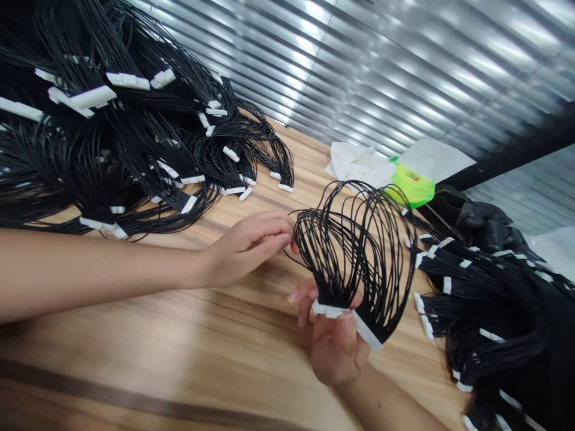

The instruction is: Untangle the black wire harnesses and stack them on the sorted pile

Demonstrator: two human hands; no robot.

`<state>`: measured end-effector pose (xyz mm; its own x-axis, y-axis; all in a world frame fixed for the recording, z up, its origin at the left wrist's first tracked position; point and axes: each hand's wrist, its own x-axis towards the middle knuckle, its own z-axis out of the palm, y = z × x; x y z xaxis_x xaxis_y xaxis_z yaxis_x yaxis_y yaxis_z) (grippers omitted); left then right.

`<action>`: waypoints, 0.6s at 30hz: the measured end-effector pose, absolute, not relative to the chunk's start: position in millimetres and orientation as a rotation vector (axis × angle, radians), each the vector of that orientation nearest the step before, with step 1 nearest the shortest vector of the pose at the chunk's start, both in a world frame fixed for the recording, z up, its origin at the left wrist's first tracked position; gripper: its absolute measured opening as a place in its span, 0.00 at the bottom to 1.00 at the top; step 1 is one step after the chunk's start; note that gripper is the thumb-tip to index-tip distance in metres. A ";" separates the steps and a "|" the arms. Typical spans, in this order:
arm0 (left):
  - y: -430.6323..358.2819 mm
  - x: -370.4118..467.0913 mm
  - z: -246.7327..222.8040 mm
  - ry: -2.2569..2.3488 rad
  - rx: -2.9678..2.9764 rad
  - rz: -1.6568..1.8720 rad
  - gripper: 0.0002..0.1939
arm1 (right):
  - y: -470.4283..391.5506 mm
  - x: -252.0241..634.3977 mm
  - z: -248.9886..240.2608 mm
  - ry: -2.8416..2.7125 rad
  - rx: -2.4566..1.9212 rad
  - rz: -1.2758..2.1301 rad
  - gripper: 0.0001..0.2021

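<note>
A black wire harness (359,245) with white connectors is raised above the wooden table, its wires arching up in loops. My right hand (339,344) grips it from below at two white connectors (331,309), which sit at an angle to each other. My left hand (251,248) reaches in from the left with thumb and fingers drawn together at the left edge of the loops. A thin wire bends around those fingertips, which are partly hidden behind the wires.
A big heap of similar black harnesses (148,131) covers the table's left rear. More harnesses (494,317) lie at the right. White paper (357,161) and a green-and-white packet (411,182) lie at the back, before a corrugated metal wall (359,72). Black plastic (485,221) sits behind the right pile.
</note>
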<state>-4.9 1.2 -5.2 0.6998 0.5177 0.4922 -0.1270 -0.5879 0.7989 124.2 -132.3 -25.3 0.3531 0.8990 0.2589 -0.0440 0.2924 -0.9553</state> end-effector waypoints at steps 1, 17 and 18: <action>1.5 -4.2 -7.2 0.340 1.999 0.886 0.11 | -129.9 121.8 -21.3 -0.973 -1.001 0.759 0.11; 14.2 11.9 -39.7 0.149 1.641 0.919 0.08 | -142.8 107.1 -4.2 -0.946 -0.668 1.477 0.15; 13.2 11.7 -38.1 0.155 1.666 0.929 0.08 | -142.8 106.6 -4.7 -0.948 -0.646 1.489 0.15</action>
